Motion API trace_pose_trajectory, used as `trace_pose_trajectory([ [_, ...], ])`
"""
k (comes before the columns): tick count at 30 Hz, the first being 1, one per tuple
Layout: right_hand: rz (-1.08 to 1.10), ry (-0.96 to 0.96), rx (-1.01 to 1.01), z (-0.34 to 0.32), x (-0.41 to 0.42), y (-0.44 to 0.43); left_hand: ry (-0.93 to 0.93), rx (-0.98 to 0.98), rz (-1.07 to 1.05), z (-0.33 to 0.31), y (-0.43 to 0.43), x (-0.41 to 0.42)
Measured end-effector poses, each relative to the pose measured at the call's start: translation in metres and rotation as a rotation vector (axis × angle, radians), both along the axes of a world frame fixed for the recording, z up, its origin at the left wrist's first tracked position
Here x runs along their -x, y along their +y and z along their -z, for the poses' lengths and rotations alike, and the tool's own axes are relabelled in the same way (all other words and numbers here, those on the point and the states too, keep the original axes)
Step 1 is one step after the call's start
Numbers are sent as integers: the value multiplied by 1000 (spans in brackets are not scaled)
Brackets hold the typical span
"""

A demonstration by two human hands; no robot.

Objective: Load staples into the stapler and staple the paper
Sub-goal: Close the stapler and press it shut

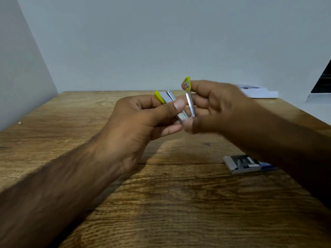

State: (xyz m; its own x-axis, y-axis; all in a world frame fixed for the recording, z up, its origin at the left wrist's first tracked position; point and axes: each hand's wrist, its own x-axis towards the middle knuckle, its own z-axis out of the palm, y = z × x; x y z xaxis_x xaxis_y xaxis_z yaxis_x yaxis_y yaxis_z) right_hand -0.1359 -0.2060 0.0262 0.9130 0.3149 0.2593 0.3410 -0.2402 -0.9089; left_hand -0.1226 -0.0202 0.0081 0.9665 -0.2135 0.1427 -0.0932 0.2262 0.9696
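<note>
Stapler (pixel 168 98) open above counter (pixel 161 203): left hand (pixel 136 120) grips its body, right hand (pixel 215 104) pinches its raised arm; staple box (pixel 241 164) lies right.

Home or small office work corner, can't tell which. Brown wood-grain laminate desk (pixel 71 158) sits in a corner of plain pale grey walls (pixel 161 42), with the corner line at upper left of frame. Stationery on show: open grey cardboard box of staples (pixel 245 164) at lower right, white printed paper sheets (pixel 258 93) at the right far edge, small yellow-and-metal stapler (pixel 169 98) at centre.
</note>
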Motion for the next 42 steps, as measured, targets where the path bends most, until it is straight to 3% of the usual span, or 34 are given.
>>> trace_pose_trajectory([
  [2,64,-116,241,7,1,6,5,-45,-14,2,0,0],
  [4,131,-212,351,13,2,12,12,-74,-20,4,-2,1],
  [14,102,-253,448,15,6,19,19,4,-39,6,-5,3],
  [24,34,-170,377,14,7,18,6,1,-33,5,-6,6],
  [31,-40,78,-126,0,1,2,-28,-32,-4,-1,-1,2],
  [38,-50,12,33,1,1,-3,-57,-44,36,2,-1,3],
  [42,-121,8,29,-5,2,-9,-91,-22,49,0,-1,4],
])
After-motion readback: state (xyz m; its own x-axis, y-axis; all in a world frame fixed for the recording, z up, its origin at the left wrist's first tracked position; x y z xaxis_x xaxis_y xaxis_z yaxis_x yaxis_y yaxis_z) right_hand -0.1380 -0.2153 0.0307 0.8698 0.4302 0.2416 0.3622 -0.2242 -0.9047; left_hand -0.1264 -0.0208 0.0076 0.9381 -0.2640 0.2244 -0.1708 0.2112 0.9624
